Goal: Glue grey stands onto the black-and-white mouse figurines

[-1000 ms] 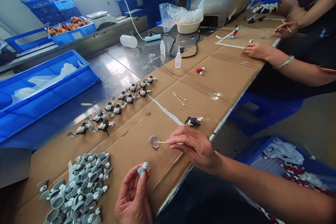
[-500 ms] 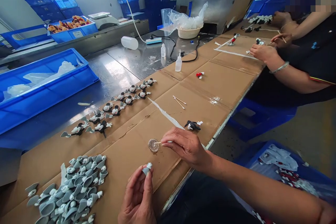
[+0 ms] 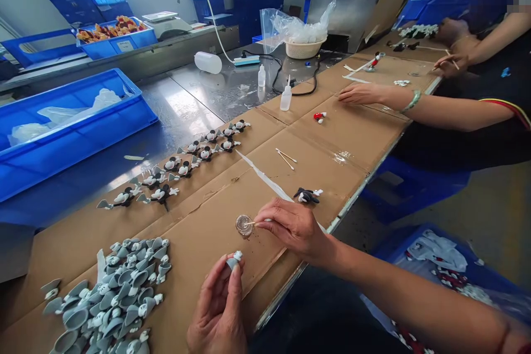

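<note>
My left hand (image 3: 219, 304) pinches a small grey cone-shaped piece with a white gloved toy hand (image 3: 235, 259) between thumb and fingers. In my right hand (image 3: 294, 229) is a cotton swab (image 3: 250, 223), its far end in a small round clear dish (image 3: 244, 225) on the cardboard. Left of my left hand lies a heap of similar grey and white pieces (image 3: 118, 282). Beyond it, black and white mouse figures (image 3: 161, 192) lie in rows, with grey pieces at their arms. A black toy body with a white hand (image 3: 307, 195) rests just past my right hand.
Two loose cotton swabs (image 3: 286, 159), a red toy part (image 3: 319, 116) and a squeeze bottle (image 3: 286, 97) are on the cardboard (image 3: 211, 232). A blue crate (image 3: 74, 121) stands at left. At right, a co-worker's hand (image 3: 359, 94) reaches over the cardboard.
The co-worker's near hand has moved left across the cardboard, with its fingers now lower and without the toy part. My hands hold nearly the same pose; the view has shifted slightly.
</note>
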Demonstrator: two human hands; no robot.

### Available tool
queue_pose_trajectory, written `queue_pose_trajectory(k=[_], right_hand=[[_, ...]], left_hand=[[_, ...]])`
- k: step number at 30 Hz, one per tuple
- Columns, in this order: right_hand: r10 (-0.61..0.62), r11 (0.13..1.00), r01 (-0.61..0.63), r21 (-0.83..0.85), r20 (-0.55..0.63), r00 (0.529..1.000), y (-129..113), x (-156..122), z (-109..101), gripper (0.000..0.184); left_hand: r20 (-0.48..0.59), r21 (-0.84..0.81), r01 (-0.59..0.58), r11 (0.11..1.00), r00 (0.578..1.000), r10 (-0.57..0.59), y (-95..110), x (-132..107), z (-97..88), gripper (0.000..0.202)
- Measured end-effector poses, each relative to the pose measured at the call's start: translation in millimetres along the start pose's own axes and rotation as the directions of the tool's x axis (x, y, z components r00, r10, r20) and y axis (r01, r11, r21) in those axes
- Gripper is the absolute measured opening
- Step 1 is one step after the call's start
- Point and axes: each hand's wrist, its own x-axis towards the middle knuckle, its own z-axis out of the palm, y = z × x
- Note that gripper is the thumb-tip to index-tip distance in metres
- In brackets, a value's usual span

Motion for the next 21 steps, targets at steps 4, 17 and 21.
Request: queue_pose_trajectory(k=[4, 17, 21], right_hand=[[0.030, 0.997, -0.028, 0.071, -0.040, 0.999, 1, -1, 0, 0.006], [0.181, 0.968, -0.164, 0.187, -0.076, 0.981, -9, 5, -5, 0.008], [0.185, 0.947, -0.157, 0.281, -0.075, 0.980, -16, 6, -7, 0.006]], left_hand=[[0.024, -0.025, 0.039, 0.999, 0.999, -0.038, 4, 3, 1.6, 0.030], [0.097, -0.020, 0.175, 0.984, 0.980, -0.172, 4, 9, 6.3, 0.035], [0.097, -0.040, 0.172, 0.984, 0.981, -0.168, 4, 10, 5.3, 0.033]])
